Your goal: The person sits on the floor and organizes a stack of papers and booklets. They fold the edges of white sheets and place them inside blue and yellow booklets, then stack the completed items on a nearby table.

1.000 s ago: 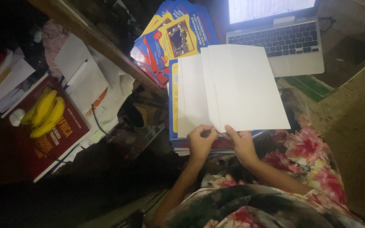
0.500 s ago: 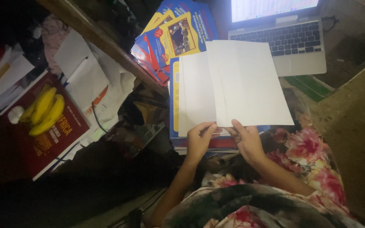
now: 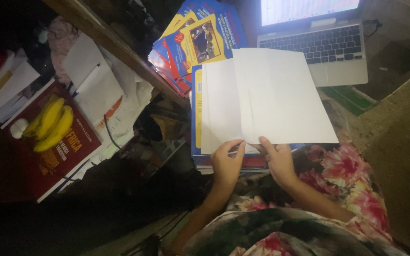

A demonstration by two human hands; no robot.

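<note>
White sheets [image 3: 271, 99] lay over a blue-and-yellow book [image 3: 196, 118]. Left of the sheets: yellow bananas [image 3: 51, 124] on a dark red book [image 3: 58, 156]. Below them, pink-and-white floral fabric [image 3: 352, 185]. Silver laptop [image 3: 328, 52] above.
</note>
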